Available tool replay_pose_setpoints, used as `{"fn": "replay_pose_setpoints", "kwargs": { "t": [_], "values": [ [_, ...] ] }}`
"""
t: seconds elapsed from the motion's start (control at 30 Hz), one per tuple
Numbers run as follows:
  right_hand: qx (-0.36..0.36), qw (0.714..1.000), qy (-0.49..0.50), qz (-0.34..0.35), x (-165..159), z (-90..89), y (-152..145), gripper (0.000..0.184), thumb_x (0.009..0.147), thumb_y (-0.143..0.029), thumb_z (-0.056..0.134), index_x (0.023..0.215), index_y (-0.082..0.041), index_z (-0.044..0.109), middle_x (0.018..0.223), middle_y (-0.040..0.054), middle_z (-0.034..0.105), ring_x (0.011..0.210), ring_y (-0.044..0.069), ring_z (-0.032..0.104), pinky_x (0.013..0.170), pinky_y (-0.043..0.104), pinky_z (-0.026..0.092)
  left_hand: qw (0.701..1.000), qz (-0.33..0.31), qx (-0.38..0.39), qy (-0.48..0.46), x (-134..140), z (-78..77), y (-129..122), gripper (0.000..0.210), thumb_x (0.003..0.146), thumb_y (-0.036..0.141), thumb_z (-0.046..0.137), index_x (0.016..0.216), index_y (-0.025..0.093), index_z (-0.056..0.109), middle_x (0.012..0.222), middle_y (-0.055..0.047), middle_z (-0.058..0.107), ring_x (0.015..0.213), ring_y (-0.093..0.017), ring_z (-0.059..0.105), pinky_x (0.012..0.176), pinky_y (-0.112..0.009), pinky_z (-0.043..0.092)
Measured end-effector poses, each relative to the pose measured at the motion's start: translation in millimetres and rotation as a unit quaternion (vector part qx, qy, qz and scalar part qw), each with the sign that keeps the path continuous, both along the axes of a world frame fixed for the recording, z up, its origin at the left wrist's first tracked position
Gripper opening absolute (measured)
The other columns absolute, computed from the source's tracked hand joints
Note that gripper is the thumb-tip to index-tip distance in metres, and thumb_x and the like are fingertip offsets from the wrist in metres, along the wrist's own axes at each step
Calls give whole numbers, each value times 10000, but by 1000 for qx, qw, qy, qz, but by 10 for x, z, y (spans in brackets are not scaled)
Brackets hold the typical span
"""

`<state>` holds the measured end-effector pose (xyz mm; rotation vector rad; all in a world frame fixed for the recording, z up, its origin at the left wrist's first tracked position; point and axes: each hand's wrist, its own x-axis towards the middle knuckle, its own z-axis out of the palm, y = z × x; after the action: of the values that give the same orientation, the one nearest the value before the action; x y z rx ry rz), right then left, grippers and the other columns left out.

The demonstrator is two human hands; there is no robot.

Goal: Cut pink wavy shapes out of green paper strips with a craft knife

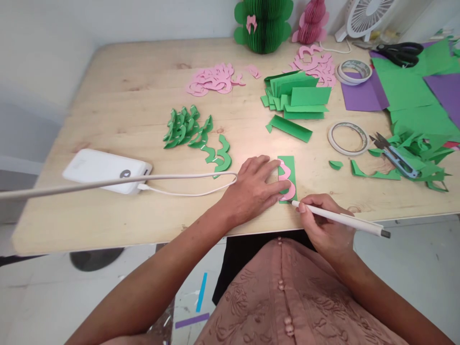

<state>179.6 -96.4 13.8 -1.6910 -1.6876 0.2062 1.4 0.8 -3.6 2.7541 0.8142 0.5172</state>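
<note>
A small green paper rectangle (292,166) lies on the pale wooden surface (125,91), close to the edge by the person's tummy. A pink paper shape with wavy, round bumps (292,192) sits on top of the green rectangle. The left hand (251,184) comes in from the left side of the rectangle, with its fingers spread and pressing the pink shape down — that grip is open and flat. The right hand (325,229) is just to the right of the rectangle's near end, and its grip is closed around a long white pen with a dark end (355,222). The pen's tip is at the near end of the rectangle, beside the pink shape; I can't tell if it touches the paper.

To the left of the rectangle, past the left hand, is a bunch of folded green wavy paper pieces (181,127). Farther back and to the left is a heap of pink curvy paper pieces (215,79). Folded green paper cards (311,97) are piled behind the rectangle. To its right lie a round roll of cream tape (332,143) and small snips with a light blue handle (402,161) — green scraps (436,151) are all around the snips.
</note>
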Motion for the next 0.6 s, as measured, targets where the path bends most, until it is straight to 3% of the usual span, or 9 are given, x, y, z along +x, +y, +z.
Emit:
{"fn": "replay_pose_setpoints", "kwargs": {
  "t": [0.3,0.6],
  "values": [
    [-20,998,45,-40,45,11,-52,89,865,-237,607,779,-217,603,641,-45,645,518,90,559,503,203,422,1000,0,-4,-1,2,13,-5,223,946,261,546,1126,289,675,1352,-103,505,1269,-326,403,1074,-514,365],
    [-9,1000,21,1,-18,-9,-25,79,859,-236,599,783,-216,607,598,-52,627,443,83,516,432,207,388,1000,2,4,-5,2,5,-4,214,948,272,552,1129,298,664,1354,-90,504,1277,-310,398,1079,-509,361]
  ]
}}
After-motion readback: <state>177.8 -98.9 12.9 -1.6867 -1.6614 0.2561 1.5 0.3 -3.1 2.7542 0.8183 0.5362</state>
